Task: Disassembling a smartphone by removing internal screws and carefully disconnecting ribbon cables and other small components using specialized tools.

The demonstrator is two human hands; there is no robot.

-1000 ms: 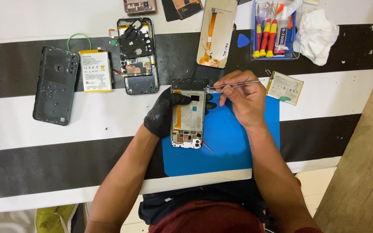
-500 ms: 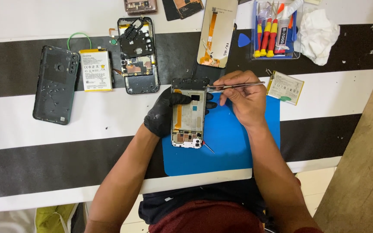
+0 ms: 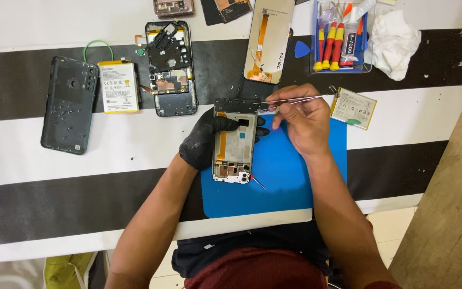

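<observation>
My left hand, in a black glove, grips an opened phone frame lying on a blue work mat. Its thumb rests across the frame's middle. My right hand, bare, pinches metal tweezers whose tips point left at the frame's top right corner. A small red-handled tool lies on the mat just below the frame.
On the striped table: a dark back cover, a white battery, another open phone, a screen panel, a tray of screwdrivers and glue, a crumpled tissue, a second battery. A wooden board stands right.
</observation>
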